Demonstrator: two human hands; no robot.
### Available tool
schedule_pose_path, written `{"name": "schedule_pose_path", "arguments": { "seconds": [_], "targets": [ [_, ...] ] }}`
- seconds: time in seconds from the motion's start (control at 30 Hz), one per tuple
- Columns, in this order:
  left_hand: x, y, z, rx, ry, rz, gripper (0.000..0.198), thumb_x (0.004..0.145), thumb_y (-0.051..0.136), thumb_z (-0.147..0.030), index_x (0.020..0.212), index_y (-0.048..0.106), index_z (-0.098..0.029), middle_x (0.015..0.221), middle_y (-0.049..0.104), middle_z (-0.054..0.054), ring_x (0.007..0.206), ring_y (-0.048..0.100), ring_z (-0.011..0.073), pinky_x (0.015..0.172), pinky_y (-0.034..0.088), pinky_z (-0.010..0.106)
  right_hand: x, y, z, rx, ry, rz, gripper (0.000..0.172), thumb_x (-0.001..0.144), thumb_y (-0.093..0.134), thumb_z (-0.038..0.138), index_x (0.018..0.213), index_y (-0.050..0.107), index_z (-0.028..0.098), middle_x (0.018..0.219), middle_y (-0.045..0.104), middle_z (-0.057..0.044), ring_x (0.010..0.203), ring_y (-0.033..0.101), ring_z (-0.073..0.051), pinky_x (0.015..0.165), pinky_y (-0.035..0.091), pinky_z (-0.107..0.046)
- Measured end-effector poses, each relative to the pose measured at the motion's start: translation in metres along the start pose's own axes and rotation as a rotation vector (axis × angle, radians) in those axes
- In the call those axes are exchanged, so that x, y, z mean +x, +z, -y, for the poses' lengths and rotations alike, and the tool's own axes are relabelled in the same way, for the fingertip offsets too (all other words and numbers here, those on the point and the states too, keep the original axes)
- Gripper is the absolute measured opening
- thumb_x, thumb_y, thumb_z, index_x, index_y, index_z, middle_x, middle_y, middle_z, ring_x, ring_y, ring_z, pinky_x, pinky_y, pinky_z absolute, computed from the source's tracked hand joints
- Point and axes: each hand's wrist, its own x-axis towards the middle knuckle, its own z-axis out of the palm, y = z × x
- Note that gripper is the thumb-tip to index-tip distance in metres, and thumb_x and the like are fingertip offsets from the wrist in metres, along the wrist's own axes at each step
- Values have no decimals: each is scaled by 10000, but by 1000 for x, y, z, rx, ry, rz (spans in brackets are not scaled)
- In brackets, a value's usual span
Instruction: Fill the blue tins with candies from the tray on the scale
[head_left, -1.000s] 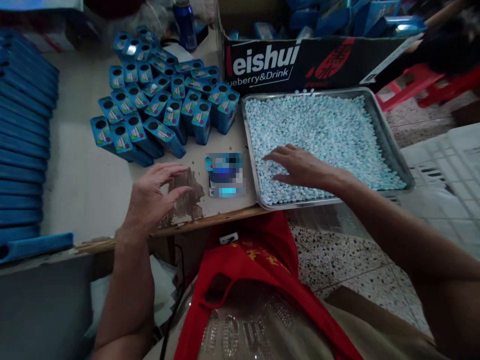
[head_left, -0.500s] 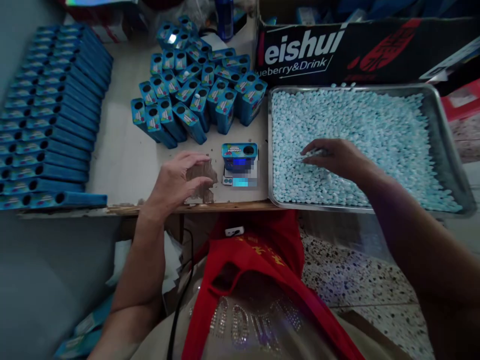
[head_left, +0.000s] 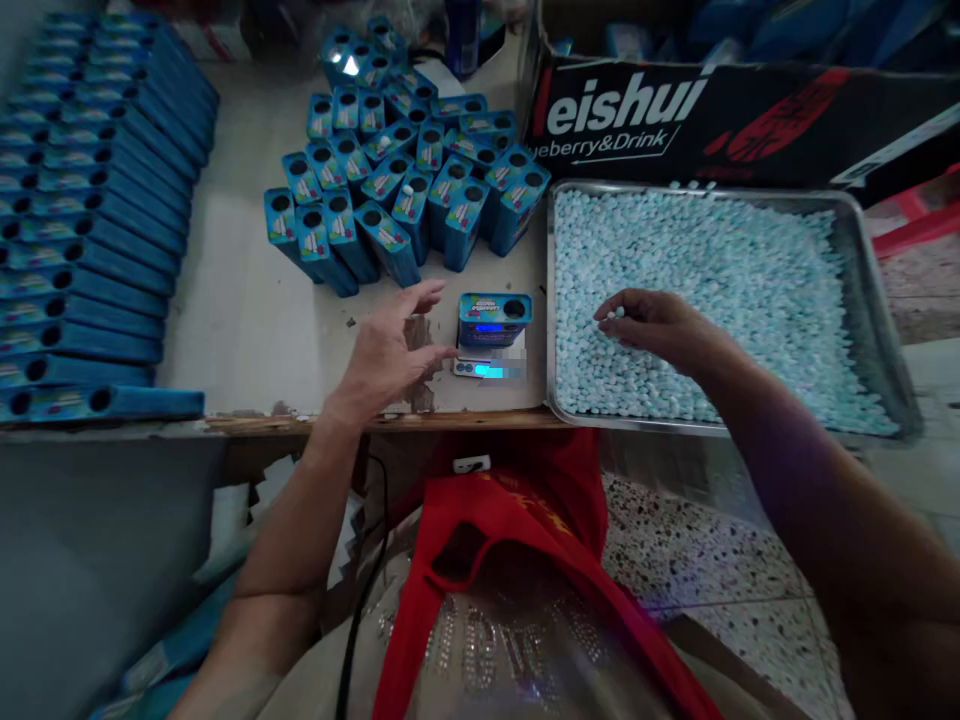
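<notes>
My left hand [head_left: 394, 340] is open over the table, thumb and fingers apart, just left of a small digital scale [head_left: 466, 369] with a lit display. On that scale stands a blue candy tin [head_left: 495, 318] with a round dark hole in its top. My right hand [head_left: 649, 322] hovers over the metal tray [head_left: 550, 300], its fingertips pinched around a few pale candies [head_left: 616, 313]. Small white and light-blue candies [head_left: 705, 260] fill the tray in a thick layer.
Behind the scale stands a loose group of blue tins [head_left: 386, 235] with round holes. Stacked rows of similar tins [head_left: 112, 230] line the table's left side. A black printed carton [head_left: 720, 125] sits behind the tray. The table's worn wooden edge [head_left: 262, 424] runs along the front.
My left hand has moved right, closer to the tin on the scale. My right hand has lifted slightly from the candies, with some between its fingertips. The view has shifted a little.
</notes>
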Motion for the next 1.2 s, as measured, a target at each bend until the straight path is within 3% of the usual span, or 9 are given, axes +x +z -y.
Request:
{"name": "schedule_pose_path", "arguments": {
  "seconds": [0.1, 0.2, 0.3, 0.4, 0.5, 0.57, 0.77, 0.97, 1.2],
  "targets": [
    [18, 26, -4, -83, 23, -1, 900, 807, 1021, -250, 1619, 633, -260, 1548, 732, 126, 1424, 720, 339, 1208, 618, 490, 6, 8, 2, 473, 54, -9, 392, 775, 939, 540, 941, 706, 273, 706, 578, 11, 578, 429, -138, 511, 310, -276],
    [31, 44, -11, -96, 44, -10, 691, 872, 991, -267, 1505, 713, -271, 1499, 765, 98, 1370, 751, 314, 1218, 609, 474, 11, 19, 2, 596, 57, -46, 347, 882, 840, 590, 969, 710, 280, 745, 634, -14, 597, 519, -160, 528, 404, -286],
    [34, 46, -15, -43, 77, -43, 643, 890, 985, -270, 1481, 731, -285, 1488, 773, 81, 1394, 741, 308, 1275, 572, 483, 12, 25, 0, 310, -57, -147, 297, 994, 711, 562, 915, 718, 276, 889, 774, -80, 806, 718, -250, 734, 576, -373],
    [30, 40, -9, -35, 85, -39, 753, 856, 1021, -306, 1535, 697, -276, 1511, 756, 106, 1396, 740, 330, 1290, 565, 522, 9, 18, -6, -56, -167, -240, 199, 982, 755, 454, 916, 780, 268, 1008, 842, -92, 945, 756, -302, 897, 572, -427],
    [22, 32, 0, -45, 77, -32, 765, 877, 1019, -410, 1551, 689, -261, 1511, 745, 132, 1352, 759, 339, 1267, 589, 537, 8, 6, -11, -222, -220, -215, 209, 1005, 712, 394, 1055, 852, 247, 994, 858, -89, 819, 710, -264, 853, 532, -406],
    [18, 29, 3, -38, 74, -46, 744, 908, 995, -485, 1548, 693, -257, 1506, 742, 140, 1327, 768, 337, 1244, 608, 532, 10, 4, -10, -119, -252, -175, 275, 1020, 667, 426, 1089, 845, 228, 942, 846, -85, 760, 664, -233, 797, 510, -375],
    [13, 24, -3, 38, 143, -84, 699, 957, 948, -573, 1534, 708, -260, 1475, 753, 143, 1315, 762, 338, 1223, 613, 541, 8, 39, 39, 214, -318, -52, 337, 1042, 669, 569, 1062, 765, 247, 779, 712, -17, 665, 542, -177, 667, 437, -319],
    [6, 10, 3, 48, 125, -66, 726, 929, 974, -525, 1548, 705, -261, 1426, 768, 130, 1282, 767, 324, 1178, 628, 513, -3, 71, 103, -155, -531, 24, 254, 1108, 599, 390, 1083, 791, 226, 868, 737, -29, 768, 616, -189, 745, 423, -330],
    [1, 1, 16, -3, 87, -80, 747, 876, 1002, -451, 1536, 713, -256, 1438, 760, 139, 1276, 767, 333, 1175, 625, 521, -1, 66, 117, -407, -441, 106, 220, 1029, 703, 220, 1217, 816, 227, 696, 599, 41, 639, 511, -158, 678, 348, -322]
  ]
}}
